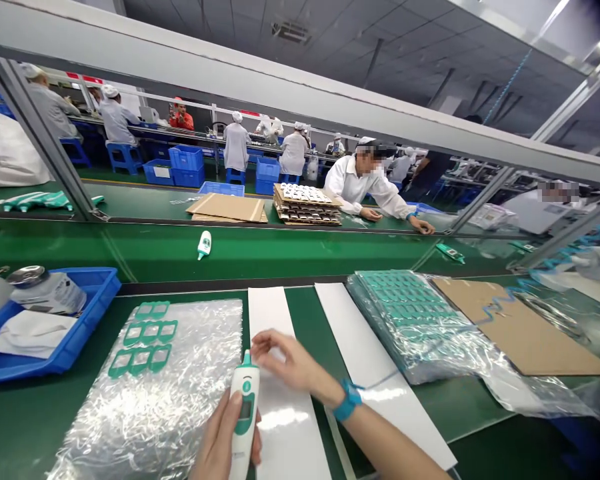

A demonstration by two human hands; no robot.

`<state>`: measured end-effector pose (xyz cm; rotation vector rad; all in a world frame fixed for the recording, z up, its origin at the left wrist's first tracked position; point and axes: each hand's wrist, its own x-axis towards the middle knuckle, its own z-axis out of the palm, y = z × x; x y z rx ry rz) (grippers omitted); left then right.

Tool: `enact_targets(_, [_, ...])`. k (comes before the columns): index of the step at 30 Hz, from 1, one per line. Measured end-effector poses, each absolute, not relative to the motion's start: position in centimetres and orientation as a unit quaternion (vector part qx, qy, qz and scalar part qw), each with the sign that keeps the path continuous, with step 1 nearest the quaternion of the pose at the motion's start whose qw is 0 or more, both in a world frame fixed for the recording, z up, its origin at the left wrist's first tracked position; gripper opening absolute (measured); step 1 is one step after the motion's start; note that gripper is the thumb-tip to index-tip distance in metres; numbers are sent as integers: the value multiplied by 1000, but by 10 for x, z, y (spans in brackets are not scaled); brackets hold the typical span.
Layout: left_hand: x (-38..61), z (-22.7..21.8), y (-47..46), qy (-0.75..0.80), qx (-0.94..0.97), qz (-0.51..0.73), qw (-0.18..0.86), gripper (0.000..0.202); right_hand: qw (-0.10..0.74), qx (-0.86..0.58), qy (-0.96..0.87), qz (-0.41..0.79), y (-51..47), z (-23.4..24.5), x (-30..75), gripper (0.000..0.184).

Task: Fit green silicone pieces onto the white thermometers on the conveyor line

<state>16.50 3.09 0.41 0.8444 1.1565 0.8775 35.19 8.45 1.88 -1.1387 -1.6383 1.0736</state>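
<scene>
Upright in my left hand (223,427) is a white and green ear thermometer (244,407), its small screen and round button facing me and its tip pointing away. The fingers wrap around its body. Beside the tip is my right hand (287,363), with a blue band on the wrist. Its fingers are curved and apart, and nothing shows in them. Below both hands lies a white strip (275,320) on the green bench. To the left, several green frame-shaped pieces (141,359) rest on a clear plastic sheet (180,380).
A blue tray (87,320) with a bottle stands left. At right are a bagged stack of green pieces (395,300) and cardboard (530,327). Another thermometer (205,245) lies on the green belt (280,253). A co-worker (363,177) reaches over the far side.
</scene>
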Motion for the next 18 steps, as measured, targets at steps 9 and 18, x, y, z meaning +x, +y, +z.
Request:
enact_targets(9, [205, 9, 52, 475, 270, 354, 759, 57, 420, -591, -659, 200, 183, -31, 449, 12])
enact_targets(18, [208, -18, 51, 491, 253, 398, 732, 58, 386, -574, -696, 194, 193, -40, 454, 10])
